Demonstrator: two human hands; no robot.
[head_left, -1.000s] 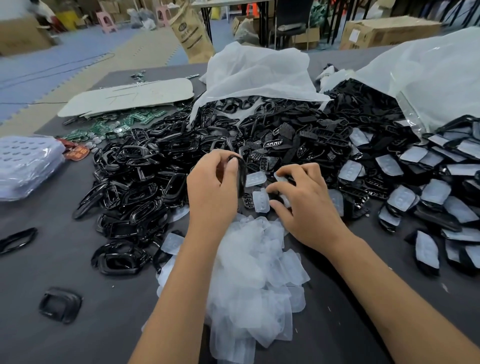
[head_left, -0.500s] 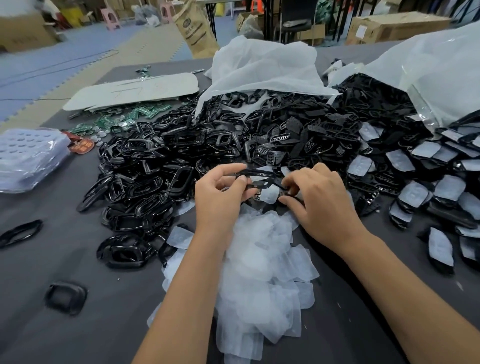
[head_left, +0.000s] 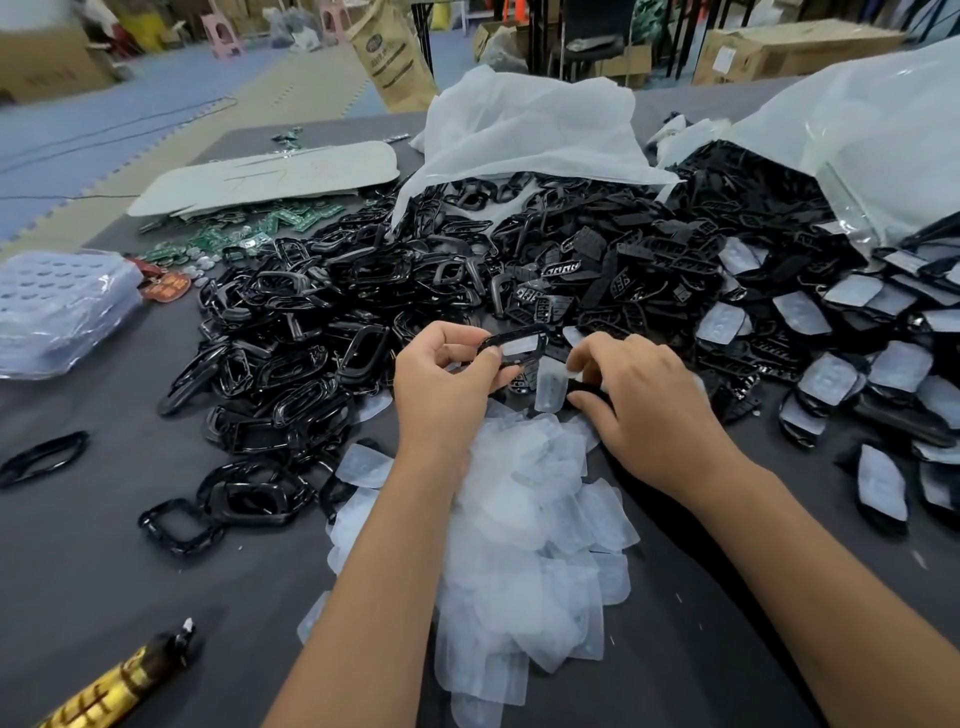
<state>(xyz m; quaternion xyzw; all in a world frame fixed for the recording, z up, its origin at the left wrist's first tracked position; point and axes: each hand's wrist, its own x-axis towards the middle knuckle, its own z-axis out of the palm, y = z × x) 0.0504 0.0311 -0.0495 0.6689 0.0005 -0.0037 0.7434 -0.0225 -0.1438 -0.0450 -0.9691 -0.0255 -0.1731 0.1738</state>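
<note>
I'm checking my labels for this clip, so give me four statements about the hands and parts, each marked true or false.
1. The left hand grips a black frame. True.
2. The right hand holds nothing. False: it pinches a translucent pad.
3. A heap of translucent pads lies between the forearms. True.
4. The green circuit boards lie to the right of both hands. False: they lie far off to the left.

One left hand (head_left: 447, 387), one right hand (head_left: 647, 410) — one held frame (head_left: 514, 332).

left hand (head_left: 441, 384) turned the frame (head_left: 517, 345) face-up, right hand (head_left: 644, 400) now pinching a pad (head_left: 549, 387) just under it
</note>
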